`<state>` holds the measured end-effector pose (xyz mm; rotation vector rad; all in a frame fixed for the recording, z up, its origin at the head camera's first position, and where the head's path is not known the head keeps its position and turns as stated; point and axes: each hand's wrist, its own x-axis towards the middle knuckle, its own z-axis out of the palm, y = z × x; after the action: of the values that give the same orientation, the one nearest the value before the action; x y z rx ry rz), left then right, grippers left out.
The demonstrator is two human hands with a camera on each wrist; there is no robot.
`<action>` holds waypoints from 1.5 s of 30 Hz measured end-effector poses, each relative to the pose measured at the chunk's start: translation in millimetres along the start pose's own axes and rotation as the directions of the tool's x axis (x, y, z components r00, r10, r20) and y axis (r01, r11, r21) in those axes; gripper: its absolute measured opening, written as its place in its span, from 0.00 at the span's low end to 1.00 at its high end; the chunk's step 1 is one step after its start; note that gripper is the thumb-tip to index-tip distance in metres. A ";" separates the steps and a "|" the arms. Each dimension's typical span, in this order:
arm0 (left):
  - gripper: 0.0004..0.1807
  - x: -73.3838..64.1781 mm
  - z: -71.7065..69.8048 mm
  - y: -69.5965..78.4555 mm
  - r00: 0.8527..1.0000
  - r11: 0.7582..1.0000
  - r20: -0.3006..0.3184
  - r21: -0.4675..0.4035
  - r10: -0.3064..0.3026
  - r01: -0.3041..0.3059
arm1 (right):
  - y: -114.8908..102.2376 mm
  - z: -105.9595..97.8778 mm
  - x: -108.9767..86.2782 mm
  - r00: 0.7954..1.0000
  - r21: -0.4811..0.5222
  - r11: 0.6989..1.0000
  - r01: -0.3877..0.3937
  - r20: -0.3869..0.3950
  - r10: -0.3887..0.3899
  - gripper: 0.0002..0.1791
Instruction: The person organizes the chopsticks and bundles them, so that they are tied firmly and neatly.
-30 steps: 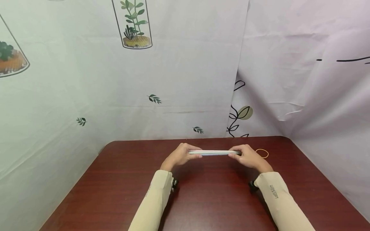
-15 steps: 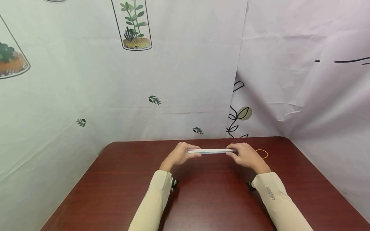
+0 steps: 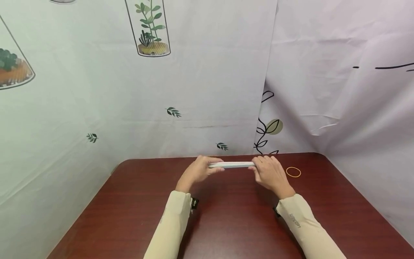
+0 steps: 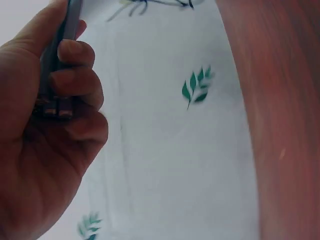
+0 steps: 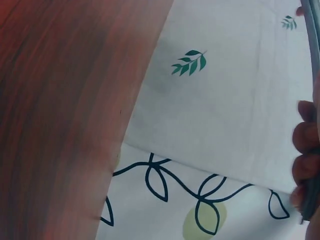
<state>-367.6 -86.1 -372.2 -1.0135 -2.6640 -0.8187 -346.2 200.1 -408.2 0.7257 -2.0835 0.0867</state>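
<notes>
A slim bundle of long, straight, pale sticks (image 3: 234,164) lies level between my two hands, above the far part of the table. My left hand (image 3: 198,172) grips its left end, thumb on the near side. In the left wrist view, several fingers of the left hand (image 4: 40,130) curl round the bundle (image 4: 52,107), whose squarish ends show dark. At the other end, my right hand (image 3: 270,175) holds the bundle with its fingers bent over the top. The right wrist view catches only curled fingertips (image 5: 305,137) and a grey stretch of the bundle (image 5: 311,30).
A thin yellow rubber band (image 3: 293,176) lies on the dark red wooden table (image 3: 233,223), right of my right hand. Behind the table's far edge hangs a white cloth (image 3: 210,90) printed with leaves and plants, and more cloth closes off both sides.
Both hands have lifted the bundle slightly. My right hand has moved left and turned further over the bundle's end, leaving the rubber band fully in sight.
</notes>
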 end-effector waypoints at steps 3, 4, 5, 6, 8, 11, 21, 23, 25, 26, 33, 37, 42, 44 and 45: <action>0.15 -3.9 -2.0 4.1 0.997 0.972 -0.047 0.231 0.053 -0.041 | -2.4 1.4 1.0 0.998 -0.006 1.000 0.029 -0.056 -0.029 0.26; 0.16 -5.3 -2.0 6.3 0.996 0.948 -0.063 0.315 0.069 -0.046 | -3.2 1.5 1.0 0.997 -0.010 0.999 0.035 -0.070 -0.035 0.27; 0.17 -6.5 -1.4 8.4 0.993 0.920 -0.081 0.388 0.090 -0.052 | -4.2 1.2 1.2 0.996 -0.015 0.999 0.038 -0.083 -0.039 0.26; 0.17 -7.4 -0.8 11.4 0.989 0.890 -0.097 0.452 0.108 -0.053 | -5.0 0.8 1.3 0.994 -0.019 0.999 0.037 -0.098 -0.038 0.26; 0.17 -8.8 1.2 18.9 0.978 0.829 -0.134 0.556 0.160 -0.059 | -6.2 0.4 1.3 0.992 -0.022 0.999 0.026 -0.125 -0.028 0.27; 0.19 -9.1 4.4 31.7 0.938 0.768 -0.216 0.636 0.269 -0.074 | -7.9 -0.4 4.2 0.988 -0.020 1.000 0.017 -0.152 -0.020 0.28; 0.18 9.1 16.8 43.8 0.852 0.709 -0.411 0.702 0.325 0.067 | 3.5 -16.4 33.5 0.970 -0.057 0.997 0.057 -0.233 -0.068 0.22; 0.16 11.2 20.9 42.3 0.850 0.715 -0.434 0.692 0.299 0.102 | 5.7 -18.8 33.7 0.968 -0.075 0.995 0.059 -0.241 -0.076 0.21; 0.16 12.0 25.6 40.4 0.852 0.722 -0.445 0.681 0.274 0.123 | 5.7 -19.3 32.1 0.967 -0.104 0.993 0.064 -0.240 -0.087 0.20; 0.17 12.0 27.7 39.6 0.853 0.729 -0.450 0.673 0.265 0.128 | 5.1 -19.0 31.2 0.965 -0.118 0.991 0.067 -0.244 -0.094 0.20; 0.31 10.0 32.1 40.5 0.840 0.711 -0.472 0.685 0.267 0.159 | -0.2 -13.2 24.2 0.944 -0.188 0.981 0.043 -0.314 -0.101 0.23; 0.29 9.4 30.1 45.5 0.827 0.690 -0.482 0.704 0.291 0.167 | 0.8 -10.4 24.0 0.922 -0.186 0.982 0.042 -0.372 -0.110 0.25; 0.21 8.9 31.2 48.1 0.808 0.676 -0.503 0.713 0.308 0.186 | 0.8 -7.6 25.0 0.911 -0.185 0.982 0.049 -0.395 -0.120 0.24; 0.16 9.4 32.7 46.7 0.792 0.671 -0.516 0.717 0.328 0.189 | -0.2 -6.4 25.8 0.908 -0.185 0.981 0.049 -0.401 -0.122 0.25; 0.14 9.7 33.2 46.1 0.783 0.669 -0.522 0.719 0.339 0.190 | -0.7 -5.9 26.2 0.907 -0.186 0.981 0.049 -0.403 -0.121 0.25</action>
<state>-343.6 -33.9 -376.7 -0.4893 -1.9950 0.0485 -352.5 189.3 -384.5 0.6294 -1.6289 0.0093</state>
